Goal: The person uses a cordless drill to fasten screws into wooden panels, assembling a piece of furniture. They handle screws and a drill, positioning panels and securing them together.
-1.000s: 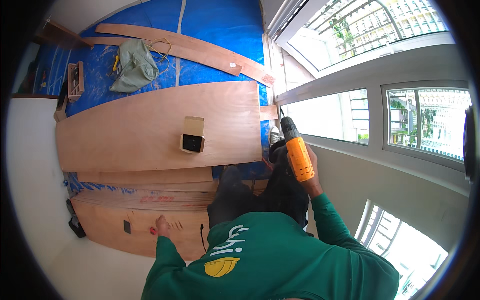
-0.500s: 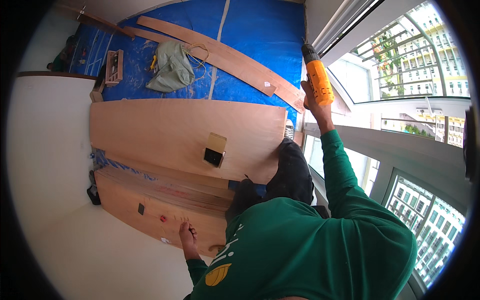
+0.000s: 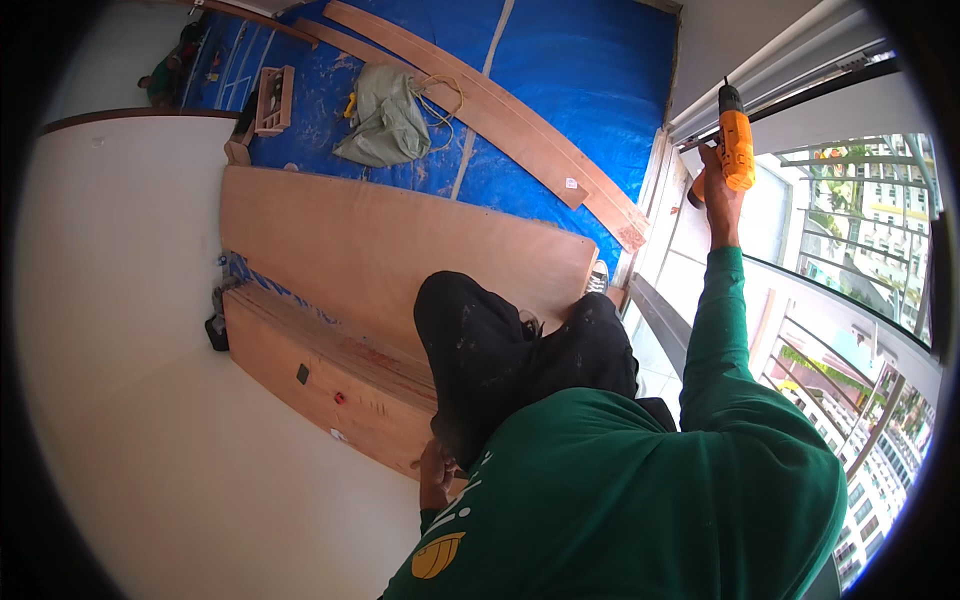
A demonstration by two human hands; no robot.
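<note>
My right hand (image 3: 722, 200) is wrapped round the grip of an orange and black cordless drill (image 3: 737, 150). It holds the drill out at the right beside the window, bit pointing away from me. My left hand (image 3: 434, 474) is low beside my bent leg, at the near end of a stack of wooden panels (image 3: 290, 340). Its fingers look curled and are partly hidden; what they hold, if anything, does not show. On the stack lie a small dark rectangle (image 3: 303, 373), a small red object (image 3: 340, 398) and several thin marks or screws (image 3: 375, 407).
A large wooden panel (image 3: 350, 222) lies across the middle, my foot at its right end. Beyond it, long planks (image 3: 500, 120), a grey-green bag (image 3: 385, 115) and a wooden crate (image 3: 274, 100) rest on blue sheeting (image 3: 590, 70). Windows (image 3: 850, 220) line the right; another person (image 3: 163, 80) is at far left.
My right hand has swung the drill further right and up. My left hand has drawn back toward my leg. My knee has risen, and the small open box on the panel is out of sight.
</note>
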